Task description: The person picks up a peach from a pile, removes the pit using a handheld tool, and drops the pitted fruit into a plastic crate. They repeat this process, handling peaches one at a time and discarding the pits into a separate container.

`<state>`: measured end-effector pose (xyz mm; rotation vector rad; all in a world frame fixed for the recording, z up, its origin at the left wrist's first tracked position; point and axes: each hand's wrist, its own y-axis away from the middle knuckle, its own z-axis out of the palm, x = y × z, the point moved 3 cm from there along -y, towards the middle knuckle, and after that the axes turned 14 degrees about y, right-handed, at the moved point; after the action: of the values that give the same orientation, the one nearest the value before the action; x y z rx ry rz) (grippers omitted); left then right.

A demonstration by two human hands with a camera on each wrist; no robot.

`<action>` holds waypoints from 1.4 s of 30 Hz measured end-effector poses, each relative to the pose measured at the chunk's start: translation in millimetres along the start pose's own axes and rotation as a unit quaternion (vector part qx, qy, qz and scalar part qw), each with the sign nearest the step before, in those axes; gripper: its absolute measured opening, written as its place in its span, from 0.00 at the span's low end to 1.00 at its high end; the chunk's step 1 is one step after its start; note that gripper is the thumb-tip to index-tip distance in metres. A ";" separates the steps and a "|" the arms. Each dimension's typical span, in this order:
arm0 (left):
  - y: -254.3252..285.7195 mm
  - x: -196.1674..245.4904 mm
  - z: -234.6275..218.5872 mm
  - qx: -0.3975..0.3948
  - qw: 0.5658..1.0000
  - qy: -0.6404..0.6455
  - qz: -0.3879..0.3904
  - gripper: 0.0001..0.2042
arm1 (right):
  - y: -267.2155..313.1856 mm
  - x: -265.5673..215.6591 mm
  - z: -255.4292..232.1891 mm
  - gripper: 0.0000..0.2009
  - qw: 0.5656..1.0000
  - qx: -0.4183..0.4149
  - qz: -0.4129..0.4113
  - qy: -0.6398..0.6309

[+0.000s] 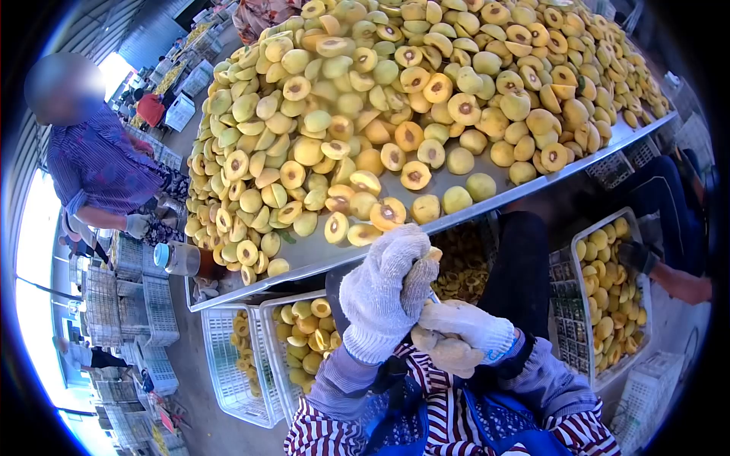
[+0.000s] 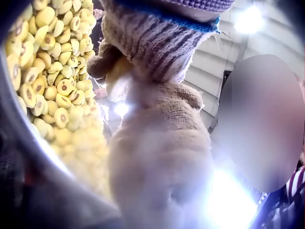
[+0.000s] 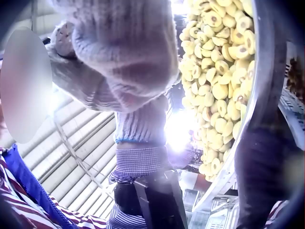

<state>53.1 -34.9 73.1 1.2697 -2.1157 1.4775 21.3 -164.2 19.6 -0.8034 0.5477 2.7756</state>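
In front of the chest, my gloved left hand (image 1: 386, 292) holds a piece of yellow peach (image 1: 434, 254), its fingers curled round it. The piece also shows between gloved fingers in the left wrist view, partly covered. My right hand (image 1: 460, 334), in a white glove with a tan palm, is curled just below and beside the left. A thin pale sliver, like a slim tool (image 1: 433, 296), sticks out at its fingertips; the rest is hidden in the grip. Beyond both hands, halved peaches (image 1: 408, 137) with brown hollows are heaped on a metal table (image 1: 319, 262).
White crates (image 1: 228, 365) of peach halves stand at the left, another crate (image 1: 582, 304) at the right with a person's dark-gloved hand (image 1: 639, 257) over it. A lidded bottle (image 1: 179, 258) stands by the table corner. Another person (image 1: 106, 159) stands at the left.
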 end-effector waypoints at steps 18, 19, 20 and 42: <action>15.7 -14.5 22.8 0.022 0.785 0.503 -0.361 0.26 | 7.9 3.5 -7.7 0.17 0.996 -0.043 -0.063 -0.041; 16.2 -15.2 22.2 0.013 0.782 0.504 -0.365 0.26 | 5.4 7.9 -6.6 0.17 0.998 -0.008 -0.068 0.009; 19.3 -18.7 27.4 0.032 0.745 0.542 -0.387 0.26 | 2.0 14.7 -3.6 0.16 0.995 0.028 -0.073 0.061; 60.0 -168.5 -73.1 0.073 0.894 -0.197 -0.395 0.21 | -13.5 -17.5 -13.6 0.17 0.916 0.187 0.134 0.330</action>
<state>86.4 118.6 -39.5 2.2753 -1.3480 1.0670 46.2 -158.9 14.6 -1.6654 1.3415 2.4209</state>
